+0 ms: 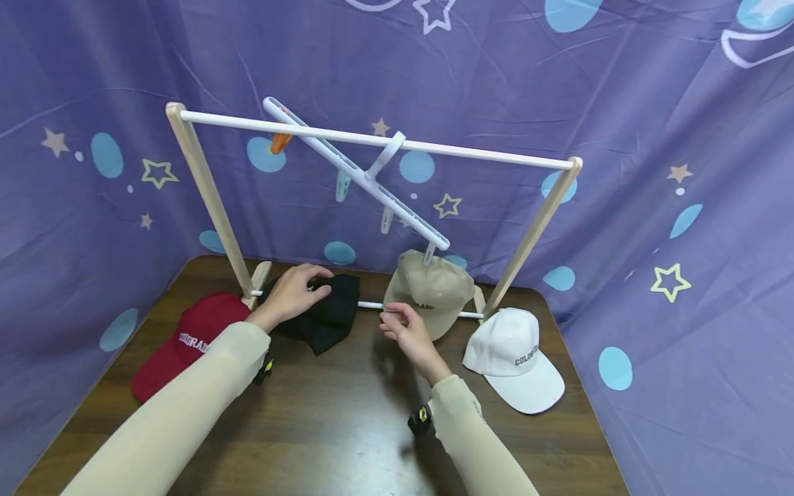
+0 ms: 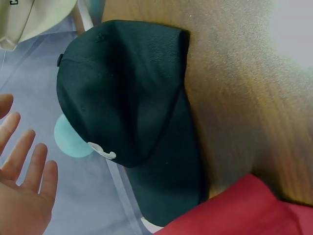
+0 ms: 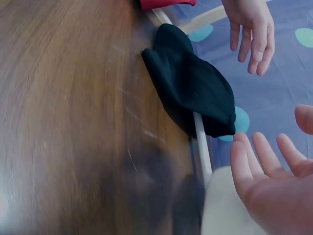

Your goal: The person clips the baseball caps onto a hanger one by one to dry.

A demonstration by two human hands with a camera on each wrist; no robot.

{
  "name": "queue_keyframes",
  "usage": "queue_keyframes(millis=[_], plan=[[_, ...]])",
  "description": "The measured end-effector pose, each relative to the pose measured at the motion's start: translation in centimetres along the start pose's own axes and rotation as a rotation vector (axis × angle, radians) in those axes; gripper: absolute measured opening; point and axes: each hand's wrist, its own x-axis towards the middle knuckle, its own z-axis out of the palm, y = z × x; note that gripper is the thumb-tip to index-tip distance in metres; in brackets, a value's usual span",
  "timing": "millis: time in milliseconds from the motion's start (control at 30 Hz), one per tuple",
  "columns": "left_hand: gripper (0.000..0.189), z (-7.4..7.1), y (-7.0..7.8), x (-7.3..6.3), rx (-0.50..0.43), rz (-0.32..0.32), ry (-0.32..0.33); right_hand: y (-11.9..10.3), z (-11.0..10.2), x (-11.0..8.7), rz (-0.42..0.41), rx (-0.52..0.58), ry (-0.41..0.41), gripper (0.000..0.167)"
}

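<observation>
The left hand (image 1: 291, 293) hovers over the black cap (image 1: 325, 318), fingers straight and loosely spread; the wrist views show it just above the cap, gripping nothing. The black cap lies on the desk (image 1: 347, 420), draped across the low white bar (image 1: 372, 305) of the rack. The right hand (image 1: 406, 331) is open and relaxed, just in front of the tan cap (image 1: 431, 293), which hangs from a clip at the low end of the tilted white hanger (image 1: 356, 172).

The hanger hangs by one hook on the top rail (image 1: 384, 142) and already tips steeply under the tan cap. A knock from either hand, or a tug on that cap, would likely swing it or slide the hook along the rail. Lifting the black cap by its soft crown could let it fold or catch on the low bar.

Room is tight at the back: the rack posts and the purple cloth (image 1: 651, 207) close it in. The red cap (image 1: 192, 341) sits near the desk's left edge and the white cap (image 1: 517, 358) near the right, so a sideways sweep could push either off. The bare desk in front, between the sleeves, is the open space.
</observation>
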Motion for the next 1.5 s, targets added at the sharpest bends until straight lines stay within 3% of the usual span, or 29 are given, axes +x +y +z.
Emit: queue_keyframes(millis=[300, 533, 767, 1000, 1500], plan=[[0.035, 0.4, -0.3, -0.5, -0.049, -0.014, -0.013, 1.1, 1.7, 1.2, 0.126, 0.072, 0.021, 0.048], [0.037, 0.6, -0.7, -0.7, -0.046, -0.019, -0.020, 2.3, 2.7, 2.1, 0.214, 0.219, 0.056, 0.051], [0.038, 0.6, -0.8, -1.2, -0.039, -0.033, -0.035, 4.0, 4.2, 2.5, 0.273, 0.274, 0.094, 0.038], [0.039, 0.7, -0.5, -0.9, -0.039, -0.029, -0.039, 5.1, 5.1, 2.7, 0.303, 0.308, 0.072, 0.047], [0.040, 1.2, -0.5, -1.0, -0.050, -0.040, -0.047, 4.2, 6.7, 4.0, 0.338, 0.380, 0.044, 0.056]])
